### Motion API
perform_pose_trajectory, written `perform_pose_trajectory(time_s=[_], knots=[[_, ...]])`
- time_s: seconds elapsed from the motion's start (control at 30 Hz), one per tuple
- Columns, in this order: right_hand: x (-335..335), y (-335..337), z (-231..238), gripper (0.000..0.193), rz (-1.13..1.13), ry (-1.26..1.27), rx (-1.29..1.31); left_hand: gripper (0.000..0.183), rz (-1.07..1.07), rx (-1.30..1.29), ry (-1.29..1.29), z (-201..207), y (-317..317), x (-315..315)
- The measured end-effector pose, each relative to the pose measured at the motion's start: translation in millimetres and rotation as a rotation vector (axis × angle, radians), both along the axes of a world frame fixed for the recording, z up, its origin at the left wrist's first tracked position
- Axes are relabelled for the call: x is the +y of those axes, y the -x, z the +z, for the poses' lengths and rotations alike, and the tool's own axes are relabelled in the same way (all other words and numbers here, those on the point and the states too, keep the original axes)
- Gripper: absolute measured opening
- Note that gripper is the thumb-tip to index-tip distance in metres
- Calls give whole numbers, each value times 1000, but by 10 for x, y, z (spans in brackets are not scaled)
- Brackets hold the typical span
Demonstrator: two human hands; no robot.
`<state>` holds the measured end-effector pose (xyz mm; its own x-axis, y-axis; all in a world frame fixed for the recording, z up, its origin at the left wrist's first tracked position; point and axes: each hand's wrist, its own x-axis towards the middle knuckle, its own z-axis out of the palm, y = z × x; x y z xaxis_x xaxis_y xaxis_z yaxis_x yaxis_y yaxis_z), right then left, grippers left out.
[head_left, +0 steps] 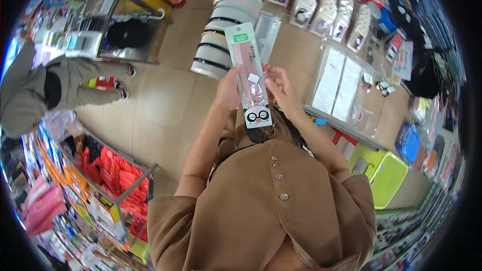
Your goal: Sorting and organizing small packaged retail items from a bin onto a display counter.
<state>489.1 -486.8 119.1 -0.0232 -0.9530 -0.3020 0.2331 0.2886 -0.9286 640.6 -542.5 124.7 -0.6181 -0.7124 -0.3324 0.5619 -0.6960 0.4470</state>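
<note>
A pink comb [245,56] lies in a long, narrow clear-and-white package [232,32] with a green label at the top and a panda face at the bottom. My left hand [228,91] grips the package by its left edge, holding it upright in front of my body. A small white sticker [253,78] sits tilted on the front of the package. Beside the package's right edge is my right hand [282,90], its thumb and fingers curled together. Whatever those fingertips hold, if anything, is too small to make out.
Headbands [213,50] line a white roll beyond my left hand. On the table [296,50] stand rows of carded accessories [329,7] and clear plastic sleeves [334,78]. A green bin [389,178] is at right. Another person [55,85] stands at left near a rack of red packets [113,170].
</note>
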Motion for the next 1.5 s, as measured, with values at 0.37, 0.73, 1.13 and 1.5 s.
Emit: perform_pose_trajectory(time_s=[0.37,0.73,1.13,1.5], knots=[[489,806,-312,36,-464,-182,243,22,-357,-553,238,-623,1157,-60],[1060,1297,-411,26,-315,-116,392,26,-315,-1238,957,-1584,1878,-427],[1220,1820,-527,29,-218,-102,376,45,-393,-1673,1125,-1377,2158,-247],[1326,1665,-505,26,-219,-70,426,49,-496,-1594,1151,-1324,2148,-221]])
